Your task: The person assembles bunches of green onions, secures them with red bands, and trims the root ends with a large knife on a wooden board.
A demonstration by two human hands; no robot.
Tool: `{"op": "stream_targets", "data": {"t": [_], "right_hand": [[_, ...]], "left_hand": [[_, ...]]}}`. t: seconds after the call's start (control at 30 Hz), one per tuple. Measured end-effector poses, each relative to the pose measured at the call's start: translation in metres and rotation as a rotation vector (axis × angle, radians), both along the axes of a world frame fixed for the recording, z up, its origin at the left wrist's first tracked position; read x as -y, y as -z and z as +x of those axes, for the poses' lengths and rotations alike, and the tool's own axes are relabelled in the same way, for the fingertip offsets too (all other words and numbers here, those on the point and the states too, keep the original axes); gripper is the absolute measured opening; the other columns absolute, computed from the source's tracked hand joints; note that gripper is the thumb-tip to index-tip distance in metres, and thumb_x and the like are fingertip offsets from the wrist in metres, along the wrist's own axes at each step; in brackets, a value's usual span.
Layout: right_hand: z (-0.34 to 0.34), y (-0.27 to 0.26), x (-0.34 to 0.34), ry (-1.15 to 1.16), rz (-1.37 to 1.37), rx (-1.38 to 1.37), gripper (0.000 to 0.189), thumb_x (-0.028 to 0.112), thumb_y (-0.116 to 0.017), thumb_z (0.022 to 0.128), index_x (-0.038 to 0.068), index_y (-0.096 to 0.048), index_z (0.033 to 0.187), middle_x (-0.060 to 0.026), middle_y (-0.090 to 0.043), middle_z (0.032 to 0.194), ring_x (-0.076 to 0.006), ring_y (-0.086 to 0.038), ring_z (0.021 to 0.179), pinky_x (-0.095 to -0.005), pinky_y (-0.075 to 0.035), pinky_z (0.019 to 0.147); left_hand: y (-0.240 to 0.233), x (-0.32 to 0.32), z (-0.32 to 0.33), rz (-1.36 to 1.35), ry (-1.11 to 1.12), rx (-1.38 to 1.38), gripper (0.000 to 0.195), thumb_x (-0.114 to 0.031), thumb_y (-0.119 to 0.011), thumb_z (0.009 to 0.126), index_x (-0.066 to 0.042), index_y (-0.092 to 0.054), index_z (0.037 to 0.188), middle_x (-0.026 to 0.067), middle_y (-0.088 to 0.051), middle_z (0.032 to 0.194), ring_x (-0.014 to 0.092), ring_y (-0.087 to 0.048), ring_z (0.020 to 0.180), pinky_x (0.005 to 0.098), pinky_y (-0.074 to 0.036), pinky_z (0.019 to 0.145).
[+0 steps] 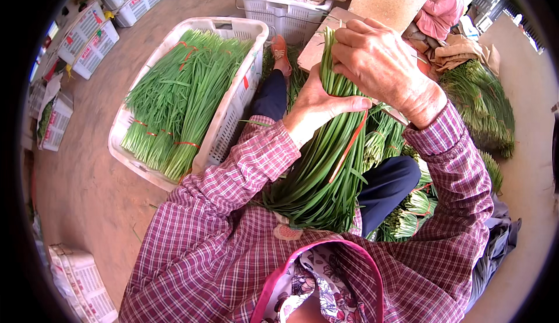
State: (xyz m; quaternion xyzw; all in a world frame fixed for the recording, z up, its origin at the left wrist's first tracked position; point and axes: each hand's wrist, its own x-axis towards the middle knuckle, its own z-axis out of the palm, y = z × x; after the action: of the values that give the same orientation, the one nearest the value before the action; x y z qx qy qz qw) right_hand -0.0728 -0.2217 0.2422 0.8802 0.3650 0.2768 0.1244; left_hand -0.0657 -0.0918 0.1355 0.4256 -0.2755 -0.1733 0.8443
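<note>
A loose bundle of long green leafy stalks, like garlic chives [332,148], lies over my lap with its stem ends pointing away from me. Around its upper part my left hand [321,100] is closed, thumb across the front. My right hand [371,56] has its fingers bent at the stem tips; whether it pinches a stalk or a band is hidden. A red band [348,148] lies lengthwise on the leaves below my left thumb. To the left, a white plastic crate [231,117] holds several bundles tied with red bands.
Tied bundles [404,218] lie beside my right knee, and a larger heap [476,104] is farther right. A board [323,34] stands beyond my hands. Another crate [284,17] holds cloth. A person in pink [441,13] sits at the upper right. Stacked crates [89,37] line the left.
</note>
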Motion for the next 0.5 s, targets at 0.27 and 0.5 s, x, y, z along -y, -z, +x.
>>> {"op": "stream_targets", "data": {"t": [0.27,0.5], "right_hand": [[0.012,-0.019,0.043,0.064,0.369,0.093,0.024,0.026,-0.064,0.090,0.004,-0.063,0.096,-0.0111,-0.062,0.085,-0.0309,-0.062,0.086,-0.0410,-0.051,0.075],[0.021,-0.036,0.111,0.492,0.236,0.337,0.047,0.028,-0.065,0.090,0.005,-0.053,0.129,-0.0162,-0.064,0.103,-0.0343,-0.062,0.097,-0.0433,-0.050,0.081]], "left_hand": [[-0.003,0.001,0.003,-0.033,0.090,0.033,0.061,0.000,-0.080,0.074,-0.001,-0.048,0.127,0.0088,-0.063,0.112,0.019,-0.067,0.096,0.0312,-0.058,0.084],[0.001,-0.001,0.006,-0.082,0.096,-0.035,0.048,0.005,-0.073,0.076,-0.001,-0.056,0.120,0.0079,-0.069,0.103,0.017,-0.068,0.090,0.0323,-0.057,0.084]]}}
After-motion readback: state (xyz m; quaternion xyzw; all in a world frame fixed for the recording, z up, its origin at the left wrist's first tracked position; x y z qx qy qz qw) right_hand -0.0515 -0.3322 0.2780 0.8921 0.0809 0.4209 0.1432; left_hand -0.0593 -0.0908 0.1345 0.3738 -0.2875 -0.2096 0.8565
